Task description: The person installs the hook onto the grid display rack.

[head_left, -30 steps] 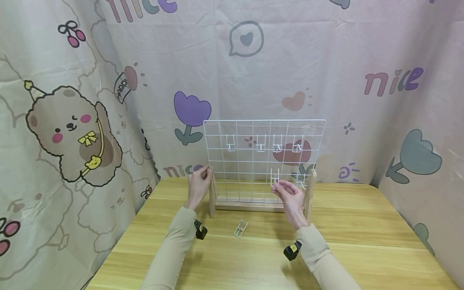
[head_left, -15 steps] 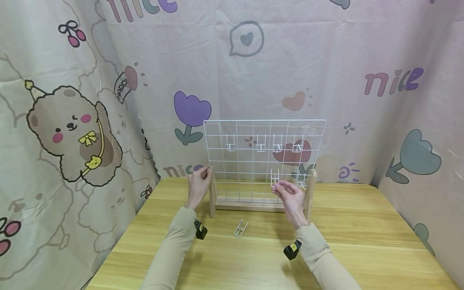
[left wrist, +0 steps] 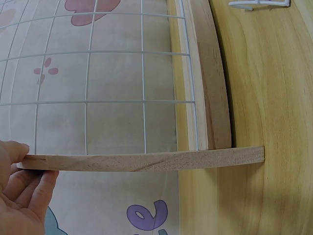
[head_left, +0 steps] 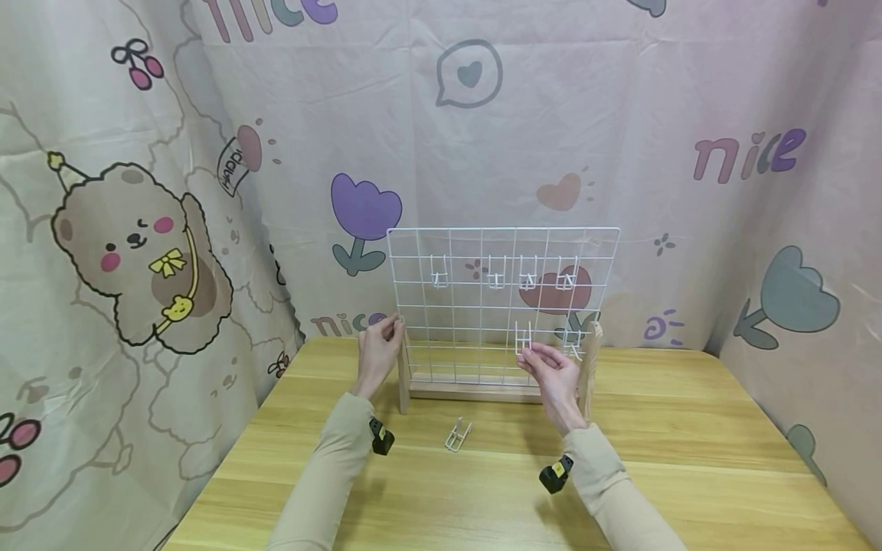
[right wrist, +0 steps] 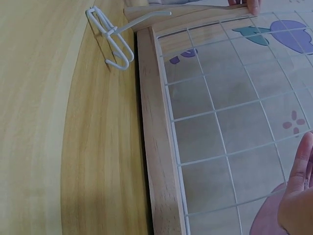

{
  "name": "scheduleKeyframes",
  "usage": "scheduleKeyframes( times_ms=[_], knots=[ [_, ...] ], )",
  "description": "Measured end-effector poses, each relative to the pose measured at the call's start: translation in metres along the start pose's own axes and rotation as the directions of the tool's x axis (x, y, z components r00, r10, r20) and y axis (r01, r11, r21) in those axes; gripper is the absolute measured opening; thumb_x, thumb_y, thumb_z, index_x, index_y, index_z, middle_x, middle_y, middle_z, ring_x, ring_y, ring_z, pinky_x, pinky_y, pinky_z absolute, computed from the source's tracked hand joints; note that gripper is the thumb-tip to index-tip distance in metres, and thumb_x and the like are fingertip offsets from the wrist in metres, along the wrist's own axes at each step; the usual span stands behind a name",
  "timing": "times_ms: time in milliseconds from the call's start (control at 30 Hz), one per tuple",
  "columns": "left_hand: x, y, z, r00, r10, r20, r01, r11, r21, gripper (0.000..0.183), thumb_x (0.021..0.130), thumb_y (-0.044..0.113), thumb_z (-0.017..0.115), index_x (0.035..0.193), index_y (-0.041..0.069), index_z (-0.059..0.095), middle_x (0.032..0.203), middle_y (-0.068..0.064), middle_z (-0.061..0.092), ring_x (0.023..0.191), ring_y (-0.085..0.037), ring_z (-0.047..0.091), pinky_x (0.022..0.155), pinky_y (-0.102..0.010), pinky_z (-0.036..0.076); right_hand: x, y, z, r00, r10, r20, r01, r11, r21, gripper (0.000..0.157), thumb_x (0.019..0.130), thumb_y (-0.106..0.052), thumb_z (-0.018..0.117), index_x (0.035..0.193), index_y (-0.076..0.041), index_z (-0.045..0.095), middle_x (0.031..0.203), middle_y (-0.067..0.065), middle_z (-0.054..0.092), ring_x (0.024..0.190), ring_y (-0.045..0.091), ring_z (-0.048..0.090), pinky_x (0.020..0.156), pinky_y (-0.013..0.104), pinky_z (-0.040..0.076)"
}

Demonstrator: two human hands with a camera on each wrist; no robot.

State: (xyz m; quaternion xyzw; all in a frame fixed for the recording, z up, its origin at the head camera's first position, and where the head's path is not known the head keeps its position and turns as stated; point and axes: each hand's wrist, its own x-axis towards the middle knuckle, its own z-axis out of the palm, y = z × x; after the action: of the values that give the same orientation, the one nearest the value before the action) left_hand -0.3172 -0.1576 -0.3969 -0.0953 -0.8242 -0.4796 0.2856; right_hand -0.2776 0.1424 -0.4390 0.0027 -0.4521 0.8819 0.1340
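Note:
A white wire grid panel [head_left: 465, 306] stands upright in a wooden base [head_left: 475, 392] with a post at each side. My left hand [head_left: 378, 353] pinches the top of the left wooden post [left wrist: 146, 161], thumb on one face and fingers on the other. Against the lower right part of the grid, my right hand [head_left: 555, 379] holds a white wire hook [head_left: 523, 334] by its lower end. Whether this hook is caught on the wires cannot be told. Only the edge of the right hand shows in the right wrist view, with the hook out of sight there.
Several white hooks, one of them this hook [head_left: 439, 274], hang along the grid's upper rows. Another hook [head_left: 572, 341] hangs low by the right post [head_left: 589, 367]. A loose hook [head_left: 458, 435] lies on the wooden table [head_left: 455, 505] before the base. A printed curtain [head_left: 468, 153] stands behind.

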Motion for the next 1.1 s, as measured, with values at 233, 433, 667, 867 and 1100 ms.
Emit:
scheduleKeyframes(
  times_ms=[233, 433, 667, 867, 1100],
  knots=[
    [-0.0003, -0.0004, 0.0003, 1.000, 0.001, -0.002, -0.001, 1.000, 0.008, 0.031, 0.098, 0.008, 0.063, 0.123, -0.010, 0.065, 0.115, -0.029, 0.069, 0.107, -0.039, 0.070, 0.090, -0.046, 0.059, -0.0008, 0.0022, -0.0022, 1.000, 0.007, 0.014, -0.006, 1.000, -0.023, 0.027, 0.090, 0.014, 0.064, 0.087, -0.011, 0.074, 0.079, 0.003, 0.078, 0.071, 0.012, 0.076, 0.076, 0.027, 0.065],
    [-0.0008, -0.0002, -0.0002, 1.000, -0.003, 0.000, 0.003, 1.000, 0.014, 0.031, 0.098, 0.009, 0.063, 0.124, -0.010, 0.065, 0.115, -0.028, 0.069, 0.107, -0.039, 0.070, 0.090, -0.046, 0.059, -0.0013, 0.0043, -0.0045, 0.999, -0.013, 0.035, 0.013, 1.000, -0.011, 0.016, 0.089, 0.014, 0.065, 0.103, 0.007, 0.069, 0.080, 0.005, 0.079, 0.071, 0.014, 0.076, 0.074, 0.028, 0.065],
    [-0.0007, -0.0002, -0.0002, 1.000, -0.011, 0.002, 0.011, 1.000, 0.013, 0.032, 0.098, 0.009, 0.063, 0.124, -0.010, 0.064, 0.115, -0.028, 0.069, 0.108, -0.039, 0.070, 0.091, -0.046, 0.059, -0.0011, 0.0068, -0.0058, 1.000, 0.005, 0.015, -0.005, 1.000, -0.027, 0.020, 0.089, 0.014, 0.065, 0.092, -0.004, 0.072, 0.079, 0.003, 0.078, 0.071, 0.014, 0.076, 0.074, 0.028, 0.065],
    [-0.0005, -0.0012, 0.0004, 1.000, -0.015, 0.006, 0.015, 1.000, -0.001, 0.032, 0.098, 0.008, 0.063, 0.124, -0.011, 0.064, 0.116, -0.029, 0.069, 0.109, -0.039, 0.070, 0.091, -0.046, 0.059, -0.0020, 0.0075, -0.0068, 1.000, 0.015, 0.011, -0.015, 0.999, -0.041, 0.025, 0.090, 0.013, 0.064, 0.087, -0.011, 0.072, 0.080, 0.004, 0.078, 0.071, 0.013, 0.076, 0.075, 0.027, 0.065],
    [-0.0004, -0.0013, 0.0004, 1.000, -0.016, 0.008, 0.016, 1.000, -0.007, 0.033, 0.098, 0.008, 0.063, 0.125, -0.011, 0.063, 0.116, -0.029, 0.069, 0.109, -0.038, 0.070, 0.091, -0.046, 0.059, -0.0016, 0.0092, -0.0083, 1.000, 0.013, 0.020, -0.013, 1.000, -0.022, 0.021, 0.090, 0.013, 0.065, 0.090, -0.007, 0.072, 0.082, 0.007, 0.079, 0.071, 0.014, 0.076, 0.074, 0.027, 0.065]
  ],
)
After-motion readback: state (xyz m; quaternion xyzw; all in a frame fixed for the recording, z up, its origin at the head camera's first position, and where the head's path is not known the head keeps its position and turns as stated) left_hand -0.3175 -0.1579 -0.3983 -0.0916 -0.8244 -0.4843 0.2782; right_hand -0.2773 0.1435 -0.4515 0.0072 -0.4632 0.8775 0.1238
